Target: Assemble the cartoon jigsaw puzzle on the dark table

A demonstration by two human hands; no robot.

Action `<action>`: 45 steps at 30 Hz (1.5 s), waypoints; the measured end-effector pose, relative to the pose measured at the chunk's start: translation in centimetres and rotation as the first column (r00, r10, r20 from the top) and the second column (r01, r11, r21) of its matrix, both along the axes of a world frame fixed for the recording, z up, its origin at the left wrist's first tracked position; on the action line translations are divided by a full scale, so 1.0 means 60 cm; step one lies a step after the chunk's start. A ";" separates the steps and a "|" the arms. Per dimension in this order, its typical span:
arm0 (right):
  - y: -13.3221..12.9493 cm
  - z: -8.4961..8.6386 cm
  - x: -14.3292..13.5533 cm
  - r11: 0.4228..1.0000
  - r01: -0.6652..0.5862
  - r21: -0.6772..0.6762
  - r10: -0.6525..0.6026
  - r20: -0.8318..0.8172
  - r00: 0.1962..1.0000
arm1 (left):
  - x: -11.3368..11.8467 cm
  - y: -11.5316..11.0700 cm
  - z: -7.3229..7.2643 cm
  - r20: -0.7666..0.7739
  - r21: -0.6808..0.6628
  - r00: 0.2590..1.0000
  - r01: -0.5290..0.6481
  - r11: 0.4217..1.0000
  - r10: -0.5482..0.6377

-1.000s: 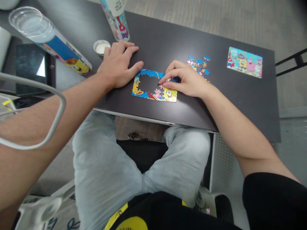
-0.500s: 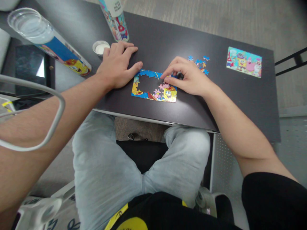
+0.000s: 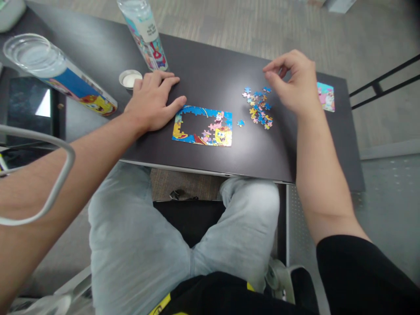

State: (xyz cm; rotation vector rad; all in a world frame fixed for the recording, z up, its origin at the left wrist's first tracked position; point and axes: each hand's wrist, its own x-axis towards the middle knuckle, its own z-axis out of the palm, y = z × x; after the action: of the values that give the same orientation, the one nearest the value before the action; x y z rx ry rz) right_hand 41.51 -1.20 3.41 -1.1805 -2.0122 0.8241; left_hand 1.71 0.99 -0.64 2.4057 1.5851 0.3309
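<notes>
A jigsaw puzzle [image 3: 224,137] with a cartoon picture lies flat on the dark table, its border joined around a bare gap in the middle. Flat on the table, fingers spread, my left hand [image 3: 152,103] rests with its thumb tip by the puzzle's upper left corner. To the right is a heap of loose puzzle pieces [image 3: 261,109], and one single piece [image 3: 240,123] sits between heap and puzzle. My right hand [image 3: 293,81] is raised beyond the heap's right side, fingers curled, thumb and index tips slightly apart with nothing visible between them. It partly hides a picture card [image 3: 327,97].
At the back stands a clear-topped tube [image 3: 147,35] with a cartoon label. A second tube [image 3: 62,74] is at the left, near a dark-screened tablet [image 3: 29,107]. A white round lid [image 3: 130,79] lies beside my left hand. A grey cable [image 3: 62,175] loops over my left forearm.
My right hand has left the puzzle and moved right and up, past the loose pieces, uncovering them. My left hand has stayed beside the puzzle. The camera view has shifted somewhat.
</notes>
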 end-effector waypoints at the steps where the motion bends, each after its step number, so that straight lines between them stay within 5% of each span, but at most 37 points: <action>1: 0.001 -0.005 0.006 1.000 0.017 0.016 -0.017 0.023 1.000 | -0.001 0.001 -0.001 -0.008 -0.002 1.000 0.001 1.000 -0.001; 5: 0.028 -0.044 0.062 0.986 0.119 0.114 -0.132 0.116 0.984 | -0.004 0.005 0.001 -0.005 -0.016 1.000 -0.003 1.000 0.003; 9: 0.062 -0.074 0.131 0.912 0.317 0.262 -0.369 0.182 0.911 | -0.005 0.007 0.004 0.015 -0.014 1.000 -0.003 1.000 0.003; 12: 0.069 -0.078 0.155 0.910 0.317 0.268 -0.378 0.220 0.899 | -0.005 0.008 0.005 -0.020 0.000 1.000 0.000 1.000 0.000; 25: 0.050 -0.063 0.132 0.975 0.209 -0.078 -0.194 0.166 0.967 | -0.011 0.017 0.004 -0.056 0.006 0.998 0.012 1.000 -0.012; 30: 0.037 -0.040 0.122 0.955 0.095 -0.280 -0.054 0.148 0.987 | -0.011 0.016 0.008 -0.074 0.009 0.997 0.007 1.000 -0.006; 34: 0.008 -0.005 0.116 0.914 0.144 -0.380 -0.024 0.304 0.952 | -0.005 0.012 0.015 -0.106 -0.004 0.994 0.022 1.000 -0.022; 42: -0.017 0.028 0.092 0.894 0.233 -0.383 0.018 0.549 0.836 | 0.002 0.004 0.025 -0.127 -0.017 0.992 0.013 1.000 -0.015; 45: -0.015 0.029 0.095 0.915 0.283 -0.287 -0.058 0.601 0.797 | 0.001 0.005 0.024 -0.130 -0.023 0.991 0.005 1.000 -0.008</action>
State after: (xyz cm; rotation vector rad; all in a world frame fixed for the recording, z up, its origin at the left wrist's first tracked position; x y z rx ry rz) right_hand 47.23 -2.08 5.14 -2.0091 -2.2230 0.8299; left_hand 1.76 1.26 0.79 2.4604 1.6245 0.1563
